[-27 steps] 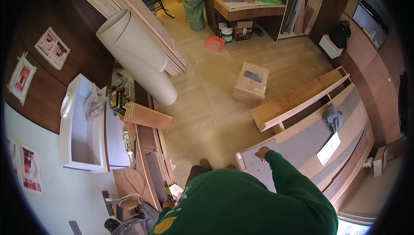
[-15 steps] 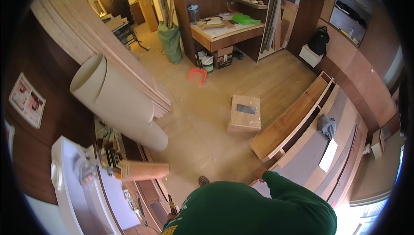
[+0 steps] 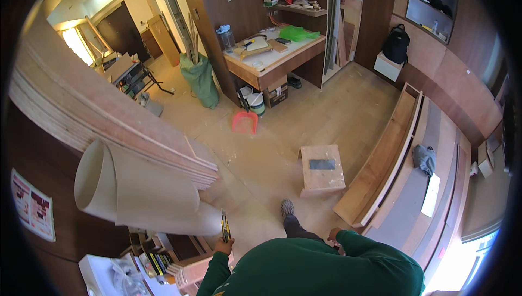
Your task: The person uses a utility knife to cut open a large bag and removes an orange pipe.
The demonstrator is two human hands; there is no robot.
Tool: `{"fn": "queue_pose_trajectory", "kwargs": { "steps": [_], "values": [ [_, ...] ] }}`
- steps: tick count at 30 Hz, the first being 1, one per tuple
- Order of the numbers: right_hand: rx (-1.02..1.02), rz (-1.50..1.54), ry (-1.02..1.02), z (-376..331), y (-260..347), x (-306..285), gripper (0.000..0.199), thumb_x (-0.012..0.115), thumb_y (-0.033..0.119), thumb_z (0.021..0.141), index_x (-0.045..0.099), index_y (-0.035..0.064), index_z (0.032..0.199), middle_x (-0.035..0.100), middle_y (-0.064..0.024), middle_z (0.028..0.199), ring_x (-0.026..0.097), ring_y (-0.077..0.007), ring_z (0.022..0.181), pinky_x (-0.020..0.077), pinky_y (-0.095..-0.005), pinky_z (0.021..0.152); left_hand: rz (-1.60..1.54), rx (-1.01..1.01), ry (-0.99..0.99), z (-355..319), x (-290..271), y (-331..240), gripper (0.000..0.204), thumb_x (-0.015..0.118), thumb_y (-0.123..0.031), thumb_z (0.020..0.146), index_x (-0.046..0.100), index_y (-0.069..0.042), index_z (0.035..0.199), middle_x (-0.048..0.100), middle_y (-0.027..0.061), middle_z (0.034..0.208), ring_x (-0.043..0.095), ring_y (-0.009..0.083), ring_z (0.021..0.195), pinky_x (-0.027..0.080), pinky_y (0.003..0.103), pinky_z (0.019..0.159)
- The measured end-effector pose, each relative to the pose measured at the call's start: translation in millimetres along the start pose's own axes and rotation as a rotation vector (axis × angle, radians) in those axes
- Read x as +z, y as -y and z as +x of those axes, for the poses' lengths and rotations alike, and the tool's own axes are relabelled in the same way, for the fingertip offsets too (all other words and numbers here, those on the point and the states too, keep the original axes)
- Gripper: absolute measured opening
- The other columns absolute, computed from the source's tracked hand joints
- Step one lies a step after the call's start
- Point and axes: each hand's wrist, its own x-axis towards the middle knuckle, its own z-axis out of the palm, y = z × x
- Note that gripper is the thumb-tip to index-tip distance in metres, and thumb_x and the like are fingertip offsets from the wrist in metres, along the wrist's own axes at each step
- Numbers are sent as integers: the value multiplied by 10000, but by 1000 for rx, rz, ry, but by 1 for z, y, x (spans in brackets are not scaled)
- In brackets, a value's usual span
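While a big beige roll [image 3: 155, 190] lies to the left of the left hand [image 3: 223, 246], that hand is closed around a yellow and black tool [image 3: 224, 226], which sticks out ahead of it. Between the two hands and farther out is a shoe [image 3: 287, 208]. A wooden box [image 3: 322, 178] with a gray patch [image 3: 322, 164] sits ahead of the right hand [image 3: 334, 235]. You cannot tell if that hand holds something. To its right is a long wooden tray [image 3: 380, 170].
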Motion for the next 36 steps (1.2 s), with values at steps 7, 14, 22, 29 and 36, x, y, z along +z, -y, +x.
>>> {"fn": "queue_pose_trajectory", "kwargs": {
  "steps": [7, 14, 22, 29, 36],
  "values": [
    [-172, -165, -329, 118, 1, -168, 331, 637, 401, 915, 770, 99, 895, 735, -61, 750, 709, -204, 682, 559, -410, 783, -20, -53, -146, 134, -20, -49, 482, 800, -370, 784, 618, 51, 934, 675, 161, 720, 672, 262, 584, 546, 391, 573],
    [-152, 598, -499, 98, 56, -367, 246, 654, 252, 891, 723, 98, 1070, 713, -134, 1032, 672, -290, 936, 533, -415, 854, 103, -305, -91, 193, -31, -95, 526, 794, -375, 761, 640, 85, 964, 707, 241, 876, 705, 388, 840, 553, 455, 773],
    [-224, -546, -613, 153, 59, -399, 282, 667, 328, 859, 734, 109, 1023, 739, -106, 924, 719, -267, 739, 572, -445, 731, 258, -189, 223, 368, -21, -88, 665, 791, -612, 685, 722, 15, 897, 728, 233, 895, 711, 383, 909, 544, 466, 817],
    [218, 440, -156, 120, 113, -401, 354, 608, 346, 929, 729, 15, 896, 736, -97, 787, 720, -211, 671, 593, -386, 663, 563, -13, 121, 570, -82, -249, 613, 793, -547, 731, 710, 23, 942, 727, 228, 894, 709, 394, 882, 544, 469, 807],
    [84, 295, -271, 134, 147, -499, 288, 581, 299, 925, 738, 60, 896, 751, -70, 850, 727, -229, 731, 585, -381, 713, -105, -10, 39, 713, -91, -417, 310, 755, -221, 850, 598, 24, 955, 631, 90, 700, 638, 176, 598, 523, 343, 482]
  ]
}}
